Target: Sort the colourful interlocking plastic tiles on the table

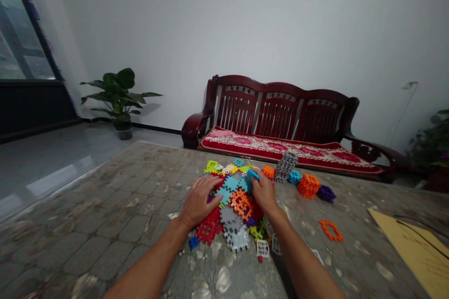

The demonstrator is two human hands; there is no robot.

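A heap of flat, toothed plastic building tiles (pixel 234 201) in many colours lies on the table (pixel 115 210). My left hand (pixel 200 200) rests palm down on the heap's left side, fingers spread over red and blue tiles. My right hand (pixel 264 192) is closed on a light blue tile (pixel 252 174) at the heap's far side. Just beyond stand stacked tiles: a grey stack (pixel 286 167), a blue stack (pixel 294 177), an orange stack (pixel 308 185) and a purple stack (pixel 326 193).
A loose orange tile (pixel 331 230) lies to the right, with a yellow envelope (pixel 417 250) near the right edge. Behind the table stands a dark wooden bench (pixel 280 119) with a red cushion. A potted plant (pixel 119 98) stands on the floor at left.
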